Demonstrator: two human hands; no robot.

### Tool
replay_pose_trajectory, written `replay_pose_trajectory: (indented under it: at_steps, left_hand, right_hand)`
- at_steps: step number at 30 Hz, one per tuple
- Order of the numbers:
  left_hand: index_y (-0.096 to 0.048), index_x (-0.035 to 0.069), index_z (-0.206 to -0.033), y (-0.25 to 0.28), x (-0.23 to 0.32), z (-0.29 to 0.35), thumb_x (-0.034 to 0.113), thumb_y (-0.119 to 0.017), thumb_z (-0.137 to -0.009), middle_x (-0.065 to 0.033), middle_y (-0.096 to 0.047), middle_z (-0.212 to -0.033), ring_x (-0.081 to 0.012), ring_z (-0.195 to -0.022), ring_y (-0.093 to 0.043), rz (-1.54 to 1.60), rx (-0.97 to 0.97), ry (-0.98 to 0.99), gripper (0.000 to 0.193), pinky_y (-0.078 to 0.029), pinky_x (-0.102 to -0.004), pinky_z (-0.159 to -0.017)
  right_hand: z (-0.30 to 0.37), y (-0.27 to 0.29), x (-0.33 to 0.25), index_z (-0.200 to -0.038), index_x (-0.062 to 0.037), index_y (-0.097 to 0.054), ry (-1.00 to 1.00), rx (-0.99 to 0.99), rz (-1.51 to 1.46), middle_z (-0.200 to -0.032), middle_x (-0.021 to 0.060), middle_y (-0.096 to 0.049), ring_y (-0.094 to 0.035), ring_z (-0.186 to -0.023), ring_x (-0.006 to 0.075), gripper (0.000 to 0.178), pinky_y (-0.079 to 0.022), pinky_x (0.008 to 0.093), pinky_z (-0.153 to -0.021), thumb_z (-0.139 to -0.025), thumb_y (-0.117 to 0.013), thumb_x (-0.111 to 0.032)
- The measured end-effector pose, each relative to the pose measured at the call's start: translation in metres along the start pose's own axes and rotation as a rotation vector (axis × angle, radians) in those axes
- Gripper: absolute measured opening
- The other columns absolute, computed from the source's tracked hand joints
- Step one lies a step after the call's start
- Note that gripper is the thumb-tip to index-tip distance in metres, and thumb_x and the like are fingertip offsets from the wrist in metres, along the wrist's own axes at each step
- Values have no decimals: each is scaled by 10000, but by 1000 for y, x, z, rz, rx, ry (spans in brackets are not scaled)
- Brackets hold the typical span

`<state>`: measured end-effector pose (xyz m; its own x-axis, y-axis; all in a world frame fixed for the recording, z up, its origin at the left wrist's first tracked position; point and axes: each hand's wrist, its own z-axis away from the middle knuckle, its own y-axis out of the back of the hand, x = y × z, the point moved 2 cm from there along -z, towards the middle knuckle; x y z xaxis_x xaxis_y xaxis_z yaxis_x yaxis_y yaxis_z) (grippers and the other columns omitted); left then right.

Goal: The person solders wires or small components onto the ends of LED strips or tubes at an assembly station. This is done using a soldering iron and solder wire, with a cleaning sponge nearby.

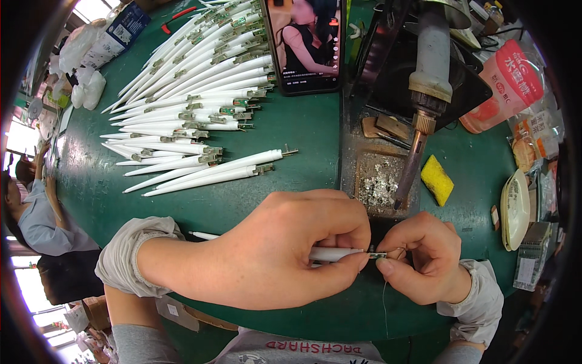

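My left hand (285, 249) grips a slim white tapered tube (330, 253), its thin end poking out to the left past my wrist. A small metal connector piece (377, 255) sticks out of the tube's right end. My right hand (421, 258) pinches that piece between thumb and forefinger, and a thin wire (384, 297) hangs down from it. Both hands meet near the front edge of the green table (291, 158), just below the tip of a mounted soldering iron (418, 151).
Several finished white tubes (194, 91) lie in rows at the back left. A phone (306, 42) stands upright behind them. A tray of solder scraps (379, 182), a yellow sponge (436, 179) and a red-topped bag (506, 85) sit to the right. Another person (36, 218) sits at far left.
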<state>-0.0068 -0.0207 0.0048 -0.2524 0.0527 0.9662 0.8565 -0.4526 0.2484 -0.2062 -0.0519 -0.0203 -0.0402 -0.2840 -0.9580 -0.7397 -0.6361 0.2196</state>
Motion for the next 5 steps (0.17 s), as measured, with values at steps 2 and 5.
replay_pose_trajectory:
  at_steps: [2,5]
  left_hand:
    - [-619,0,-851,0,-1,-1,12,-660,-768,-66,-580,-810,-141,-683,-531,0,-9,-1,94,-406,-258,-559]
    - [-620,3,-854,1,1,-1,22,-660,-773,-67,-585,-812,-154,-694,-544,-39,-36,2,93,-417,-258,-566]
  right_hand:
    - [0,1,0,-864,-16,-610,-12,-5,4,-600,-25,-534,-442,-449,16,154,-311,183,-408,-740,-700,2]
    - [0,1,0,-863,-16,-612,-13,-8,5,-603,-26,-535,-441,-447,17,153,-311,182,-409,-740,-699,3]
